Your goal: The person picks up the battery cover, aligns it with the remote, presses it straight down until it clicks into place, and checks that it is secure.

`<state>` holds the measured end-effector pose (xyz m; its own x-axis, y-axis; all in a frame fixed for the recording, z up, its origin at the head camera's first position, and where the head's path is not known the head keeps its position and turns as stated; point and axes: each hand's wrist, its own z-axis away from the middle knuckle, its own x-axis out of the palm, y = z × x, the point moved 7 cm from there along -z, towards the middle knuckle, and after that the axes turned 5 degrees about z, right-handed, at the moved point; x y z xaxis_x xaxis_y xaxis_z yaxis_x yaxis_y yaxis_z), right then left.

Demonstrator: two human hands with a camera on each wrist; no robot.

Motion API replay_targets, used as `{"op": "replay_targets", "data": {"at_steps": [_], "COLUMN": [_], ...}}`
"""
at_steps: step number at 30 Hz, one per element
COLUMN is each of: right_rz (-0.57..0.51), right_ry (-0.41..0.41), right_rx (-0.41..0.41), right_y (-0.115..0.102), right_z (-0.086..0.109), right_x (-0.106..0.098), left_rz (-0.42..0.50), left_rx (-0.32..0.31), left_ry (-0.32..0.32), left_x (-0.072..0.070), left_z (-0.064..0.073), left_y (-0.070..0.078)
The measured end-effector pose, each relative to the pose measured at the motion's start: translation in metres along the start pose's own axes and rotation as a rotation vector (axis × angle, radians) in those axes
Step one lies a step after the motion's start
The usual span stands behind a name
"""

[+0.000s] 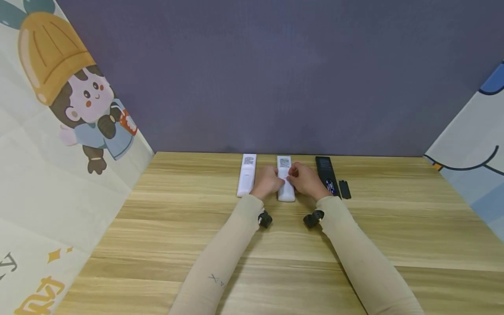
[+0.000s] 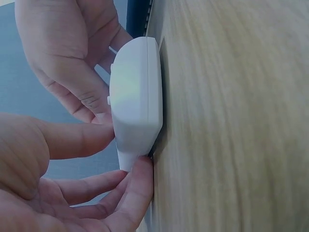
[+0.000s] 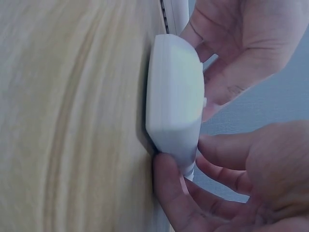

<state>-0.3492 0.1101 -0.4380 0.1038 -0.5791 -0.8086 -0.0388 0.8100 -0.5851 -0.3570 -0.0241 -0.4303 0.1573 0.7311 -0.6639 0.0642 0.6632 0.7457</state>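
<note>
A white remote control [image 1: 286, 192] lies back side up on the wooden table, between the two hands. The left hand [image 1: 267, 180] grips its left edge, thumb on the back face and fingers curled low along the side in the left wrist view. From the other side the right hand [image 1: 308, 180] holds it too; the right wrist view shows the thumb against the upper face and a fingertip [image 3: 166, 176] down at the tabletop. Small raised bits show on the remote's upper face [image 2: 126, 92]. Part of its middle is covered by the fingers.
Left of the hands lies a second white remote [image 1: 246, 177], also back side up. To the right rests a black remote [image 1: 325, 168] with its battery bay uncovered, and a black battery cover [image 1: 344, 189] beside it. A dark panel [image 1: 283, 87] rises behind the table.
</note>
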Motion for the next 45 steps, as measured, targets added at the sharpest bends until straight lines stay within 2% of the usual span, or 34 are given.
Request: {"op": "replay_targets", "data": {"at_steps": [19, 28, 33, 38, 42, 45], "right_rz": [0.039, 0.063, 0.090, 0.097, 0.089, 0.079], "right_ry": [0.018, -0.016, -0.071, -0.108, -0.106, -0.100], "right_rx": [-0.020, -0.072, -0.092, -0.145, -0.166, -0.171], "right_y": [-0.001, -0.006, -0.007, -0.009, -0.009, -0.008], "right_z": [0.000, 0.001, 0.001, 0.004, 0.007, 0.009], "right_x": [-0.001, -0.002, -0.005, -0.014, -0.026, -0.036], "left_rz": [0.001, -0.003, -0.033, -0.050, -0.061, -0.035], "left_rx": [0.010, -0.006, -0.004, -0.005, -0.003, 0.024], "left_ry": [-0.012, -0.023, -0.048, -0.060, -0.029, 0.012], "left_x": [0.000, -0.002, -0.005, -0.007, -0.010, -0.014], "left_z": [0.002, 0.005, 0.007, 0.009, 0.010, 0.010], "left_y": [0.002, 0.004, 0.007, 0.009, 0.012, 0.015]}}
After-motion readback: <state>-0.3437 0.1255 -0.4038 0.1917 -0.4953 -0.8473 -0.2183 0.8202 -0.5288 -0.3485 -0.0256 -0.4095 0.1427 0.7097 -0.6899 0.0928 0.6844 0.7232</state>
